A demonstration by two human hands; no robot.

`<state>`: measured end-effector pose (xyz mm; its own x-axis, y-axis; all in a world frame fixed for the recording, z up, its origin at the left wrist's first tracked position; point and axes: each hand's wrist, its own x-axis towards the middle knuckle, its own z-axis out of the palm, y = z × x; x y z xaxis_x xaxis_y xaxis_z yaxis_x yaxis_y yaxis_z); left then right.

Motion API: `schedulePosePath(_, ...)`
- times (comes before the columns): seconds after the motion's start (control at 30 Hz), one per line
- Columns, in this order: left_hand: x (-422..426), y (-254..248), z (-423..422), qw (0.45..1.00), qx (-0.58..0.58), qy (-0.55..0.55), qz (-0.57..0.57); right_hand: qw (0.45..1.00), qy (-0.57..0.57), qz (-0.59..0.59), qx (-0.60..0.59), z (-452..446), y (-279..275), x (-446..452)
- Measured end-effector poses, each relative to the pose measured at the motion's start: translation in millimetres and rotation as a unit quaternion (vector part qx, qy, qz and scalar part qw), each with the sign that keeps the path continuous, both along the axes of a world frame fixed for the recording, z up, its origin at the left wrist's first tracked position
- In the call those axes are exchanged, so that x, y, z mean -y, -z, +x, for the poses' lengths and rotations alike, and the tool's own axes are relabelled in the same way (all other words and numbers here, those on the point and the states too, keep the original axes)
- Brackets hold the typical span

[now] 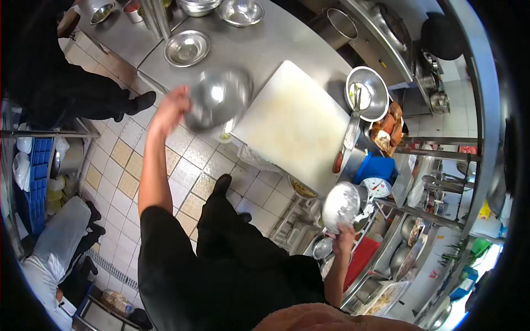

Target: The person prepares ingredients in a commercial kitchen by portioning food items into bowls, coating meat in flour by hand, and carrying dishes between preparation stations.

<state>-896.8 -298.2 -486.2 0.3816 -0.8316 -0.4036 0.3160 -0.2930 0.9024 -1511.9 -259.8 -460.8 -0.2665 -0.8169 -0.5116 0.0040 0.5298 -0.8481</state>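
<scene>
My left hand (175, 107) is closed on the rim of a shiny metal bowl (218, 102), blurred by motion, over the near left corner of the white cutting board (292, 127). My right hand (343, 240) grips a second bowl (339, 207) at its lower edge. A silvery, crinkled covering, plastic wrap or foil, hides what this bowl holds. It is beside a dial kitchen scale (377, 187). On the board's right edge lies a knife with a reddish-brown handle (338, 163). Farther up stands a large metal bowl (374, 88) with a metal utensil across it.
Metal bowls (187, 48) stand on the steel counter (248, 41). Browned food (388, 129) fills a tray at the right, near a blue container (381, 166). Shelves with bowls line the right side. Another person's dark-clothed leg (105, 94) is at the left; a person in white (52, 243) is lower left.
</scene>
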Motion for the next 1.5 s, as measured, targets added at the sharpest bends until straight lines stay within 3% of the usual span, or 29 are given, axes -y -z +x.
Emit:
schedulePosePath(0.03, 31, 20, 27, 0.991, -0.065, -0.034, -0.108, 0.999, -0.023, 0.010, 0.021, -1, 18, 6)
schedulePosePath(0.07, 55, -17, 35, 0.989, -0.026, -0.076, -0.122, 0.999, -0.039, 0.012, 0.023, 7, 29, 12)
schedulePosePath(0.2, 181, -36, 101, 0.977, 0.000, -0.152, -0.147, 0.991, -0.133, 0.013, 0.021, 43, 45, 32)
schedulePosePath(0.27, 232, -36, 127, 0.973, -0.001, -0.206, -0.104, 0.986, -0.164, 0.015, 0.018, 64, 45, 40)
schedulePosePath(0.37, 231, -45, 120, 0.959, 0.052, -0.239, -0.141, 0.981, -0.192, 0.015, 0.002, 80, 59, 46)
schedulePosePath(0.47, 171, -50, 58, 0.970, 0.128, -0.171, -0.119, 0.975, -0.221, 0.036, -0.007, 116, 65, 46)
schedulePosePath(0.53, 94, -9, 14, 0.982, 0.156, 0.076, -0.079, 0.909, -0.389, 0.000, -0.150, 146, 58, 51)
schedulePosePath(0.57, 47, 23, -18, 0.982, 0.083, 0.164, -0.030, 0.923, -0.351, 0.104, -0.114, 156, 69, 52)
schedulePosePath(0.6, -1, 52, -52, 0.969, 0.009, 0.246, 0.011, 0.894, -0.422, -0.014, -0.150, 160, 91, 52)
schedulePosePath(0.67, -87, 72, -114, 0.973, -0.081, 0.210, 0.057, 0.906, -0.414, 0.089, 0.015, 207, 83, 47)
schedulePosePath(0.73, -146, 109, -157, 0.986, -0.101, 0.094, 0.094, 0.853, -0.509, 0.109, -0.028, 215, 134, 48)
schedulePosePath(0.77, -161, 131, -178, 0.985, -0.133, -0.031, 0.101, 0.840, -0.533, 0.099, -0.028, 221, 156, 46)
schedulePosePath(0.87, -208, 200, -205, 0.982, 0.008, -0.155, 0.104, 0.786, -0.609, 0.092, -0.042, 239, 223, 42)
schedulePosePath(0.93, -221, 220, -209, 0.963, -0.033, -0.247, 0.101, 0.745, -0.651, 0.119, -0.085, 243, 270, 57)
schedulePosePath(1.0, -231, 233, -212, 0.946, -0.047, -0.308, 0.090, 0.775, -0.628, -0.010, -0.065, 231, 317, 93)
schedulePosePath(1.07, -245, 251, -220, 0.935, -0.025, -0.332, 0.127, 0.796, -0.577, -0.011, -0.185, 212, 357, 143)
schedulePosePath(1.13, -255, 268, -227, 0.923, 0.012, -0.349, 0.162, 0.909, -0.360, 0.064, -0.202, 220, 362, 162)
schedulePosePath(1.17, -262, 279, -233, 0.919, -0.024, -0.363, 0.152, 0.905, -0.335, 0.068, -0.255, 232, 355, 164)
schedulePosePath(1.27, -276, 289, -245, 0.914, -0.039, -0.357, 0.188, 0.873, -0.438, -0.008, -0.215, 254, 373, 177)
schedulePosePath(1.3, -278, 300, -250, 0.914, -0.058, -0.355, 0.187, 0.829, -0.439, -0.058, -0.341, 247, 431, 196)
schedulePosePath(1.37, -280, 325, -265, 0.913, -0.094, -0.351, 0.184, 0.720, -0.501, -0.087, -0.472, 248, 485, 213)
schedulePosePath(1.43, -268, 352, -285, 0.909, -0.123, -0.367, 0.157, 0.608, -0.621, -0.042, -0.493, 264, 469, 207)
schedulePosePath(1.5, -247, 378, -300, 0.920, -0.105, -0.326, 0.190, 0.671, -0.592, -0.007, -0.446, 251, 459, 228)
